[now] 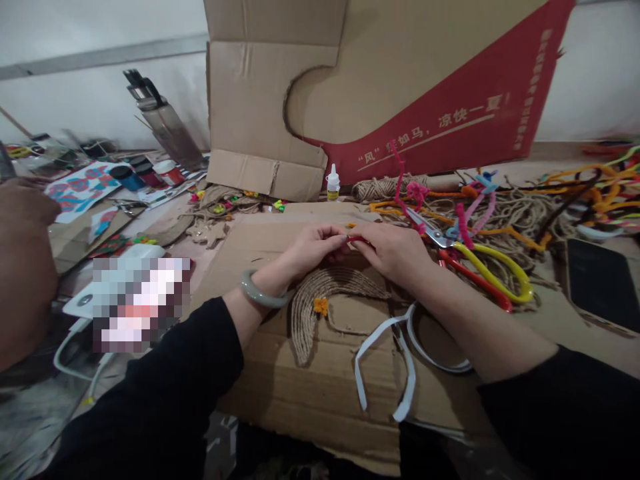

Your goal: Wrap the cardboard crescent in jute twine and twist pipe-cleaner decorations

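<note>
The left hand (315, 252) and the right hand (399, 257) meet above the far part of a flat cardboard sheet (305, 417), which lies on the worktop (163, 213) in front of the person. Between the fingertips of both hands there is a small red piece (356, 238); the grip of each hand is closed on it, the left at its left side and the right at its right side, but the fingers cover most of it, so its whole form I cannot tell. A grey-green bangle (261, 291) is around the left wrist. Just below the hands, on the cardboard sheet, lies a curved rope piece (313, 297), made of many rows side by side, and a small orange flower (321, 307) is at its inner edge. To the right of it lies a bent white strip (363, 373). Beyond the right hand, scissors (500, 270) with yellow and red handles rest among loose twine (517, 210) and colourful fuzzy wires (484, 200), and a dark phone (604, 283) lies farther to the right. Behind the hands, a small white bottle (333, 183) stands before the upright cardboard (273, 100), with a twine roll (385, 188) near it. At the left side, paint jars (145, 172) stand near a tilted drinking bottle (173, 130).
</note>
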Tool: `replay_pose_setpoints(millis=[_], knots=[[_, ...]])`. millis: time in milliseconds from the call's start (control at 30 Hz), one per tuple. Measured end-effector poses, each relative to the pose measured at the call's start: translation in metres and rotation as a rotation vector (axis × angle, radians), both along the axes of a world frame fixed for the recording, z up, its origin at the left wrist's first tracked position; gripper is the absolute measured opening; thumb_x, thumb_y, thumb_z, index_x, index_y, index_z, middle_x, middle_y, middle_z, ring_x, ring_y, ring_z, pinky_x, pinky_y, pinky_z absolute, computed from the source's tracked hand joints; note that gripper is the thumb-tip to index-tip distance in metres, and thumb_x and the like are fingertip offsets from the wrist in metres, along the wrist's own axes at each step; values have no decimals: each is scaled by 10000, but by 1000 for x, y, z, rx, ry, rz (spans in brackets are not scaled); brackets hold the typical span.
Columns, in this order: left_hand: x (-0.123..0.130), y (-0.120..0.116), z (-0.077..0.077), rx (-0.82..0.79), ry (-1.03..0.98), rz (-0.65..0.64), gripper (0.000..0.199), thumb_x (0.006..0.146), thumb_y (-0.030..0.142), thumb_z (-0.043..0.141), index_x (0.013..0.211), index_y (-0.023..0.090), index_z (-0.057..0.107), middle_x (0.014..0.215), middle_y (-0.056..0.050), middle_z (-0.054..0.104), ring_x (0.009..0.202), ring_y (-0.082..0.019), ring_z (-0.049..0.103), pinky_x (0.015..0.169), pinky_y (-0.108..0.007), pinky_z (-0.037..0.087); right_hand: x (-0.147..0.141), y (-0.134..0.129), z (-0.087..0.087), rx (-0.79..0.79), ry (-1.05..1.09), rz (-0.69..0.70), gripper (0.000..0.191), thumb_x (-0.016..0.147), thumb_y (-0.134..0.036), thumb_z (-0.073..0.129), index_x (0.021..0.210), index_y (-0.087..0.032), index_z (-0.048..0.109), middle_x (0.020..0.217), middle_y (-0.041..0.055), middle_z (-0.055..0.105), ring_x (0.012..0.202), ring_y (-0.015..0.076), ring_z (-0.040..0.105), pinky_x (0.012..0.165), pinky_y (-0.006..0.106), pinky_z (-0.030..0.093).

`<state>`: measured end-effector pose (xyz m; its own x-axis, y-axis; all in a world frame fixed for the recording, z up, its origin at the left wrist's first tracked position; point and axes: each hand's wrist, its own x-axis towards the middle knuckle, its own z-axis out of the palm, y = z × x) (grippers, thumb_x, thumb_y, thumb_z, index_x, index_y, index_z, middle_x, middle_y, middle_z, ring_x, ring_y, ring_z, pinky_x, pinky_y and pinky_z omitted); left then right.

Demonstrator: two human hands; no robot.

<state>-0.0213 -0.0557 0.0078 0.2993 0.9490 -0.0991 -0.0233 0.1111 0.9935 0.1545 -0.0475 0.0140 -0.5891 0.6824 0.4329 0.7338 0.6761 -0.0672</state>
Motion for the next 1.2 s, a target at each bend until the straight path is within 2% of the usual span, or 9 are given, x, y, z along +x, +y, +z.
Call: replay_pose_setpoints(millis=[100,200,333,467,767,900,967,1067,1200], knots=[[-2,-1,0,0,-2,-33,177,776,289,633,732,124,591,635,3,607,510,-47,513,506,-185,397,1,1,-1,-5,35,36,204,878,-244,497,915,-173,684,902,61,721,796,191,643,636,283,404],[-2,-1,0,115,60,45,152,790,276,604,747,130,590,620,12,590,513,-51,501,502,-185,394,3,3,-3,-17,71,28,220,885,-257,489,930,-183,691,915,52,724,807,186,648,647,282,413],[-2,-1,-4,507,257,212,61,784,195,589,788,147,626,685,2,637,609,-80,557,592,-213,449,3,4,-4,-62,83,-41,242,887,-289,481,939,-200,700,924,38,728,835,190,656,659,285,414],[-1,-2,-10,819,483,159,100,781,126,584,826,160,667,818,-30,697,765,-116,626,729,-251,487,0,3,-2,-86,81,-90,248,871,-292,477,922,-204,703,902,37,728,820,203,659,641,292,408],[-2,-4,-13,1016,648,191,160,810,117,565,934,163,656,875,-43,704,808,-120,638,747,-252,502,-4,-4,5,-147,47,-119,271,872,-289,459,957,-199,700,901,55,728,776,204,651,632,296,401],[-3,-5,-14,942,744,164,171,819,148,547,926,161,679,864,-63,705,793,-147,638,749,-290,500,-4,-6,4,-143,61,-75,249,873,-265,468,940,-189,696,911,54,727,792,192,646,660,288,407],[-2,-6,-12,863,723,158,173,821,170,540,908,157,689,865,-72,705,788,-156,632,757,-307,493,-4,-6,4,-117,91,-44,246,879,-268,467,930,-185,693,911,55,726,802,192,644,668,285,407],[0,-7,-4,691,561,188,146,800,171,550,840,168,691,811,-43,697,747,-137,609,739,-290,479,-2,-6,7,-66,178,-34,247,887,-270,455,918,-178,682,895,59,719,800,189,641,676,280,411],[3,-8,7,394,259,202,77,763,199,592,745,164,658,635,13,614,578,-90,521,577,-229,428,-2,-7,8,-56,239,-35,228,878,-249,454,879,-174,669,855,54,711,764,176,633,669,270,413]])
